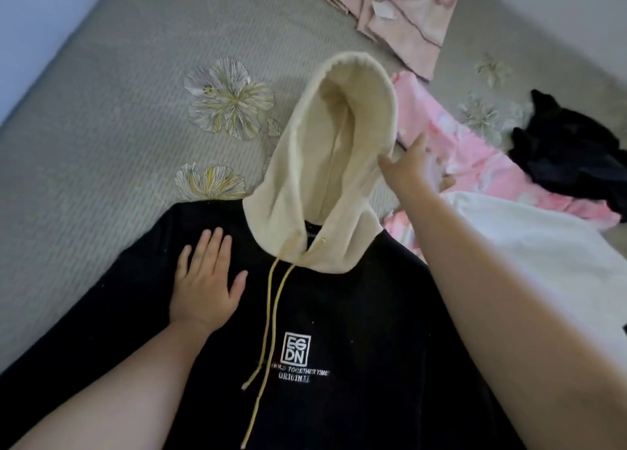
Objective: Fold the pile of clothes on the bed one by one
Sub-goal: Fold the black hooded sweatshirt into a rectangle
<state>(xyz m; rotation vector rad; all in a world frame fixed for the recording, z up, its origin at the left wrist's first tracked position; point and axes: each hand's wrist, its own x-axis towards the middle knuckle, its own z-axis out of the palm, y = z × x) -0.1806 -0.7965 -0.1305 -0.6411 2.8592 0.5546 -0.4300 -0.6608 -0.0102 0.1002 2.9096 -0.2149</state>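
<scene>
The left hand (207, 280) is lying flat with straight, slightly spread fingers, pressing on the shoulder of the black cotton hoodie with a white square chest logo (339, 314). The right hand (409, 169) is reaching to the right edge of the cream fabric hood (336, 164), thumb touching the hem; whether its fingers are pinching the cloth cannot be told. The hoodie is lying face up on the grey quilted bedspread with yellow flower prints (118, 127), hood pointing away, yellow drawstrings (268, 327) trailing down the chest. To the right are lying a pink patterned garment (475, 164), a white cloth (543, 246) and a crumpled black garment (566, 154). Folded pinkish fabric (400, 12) is resting at the far edge.
</scene>
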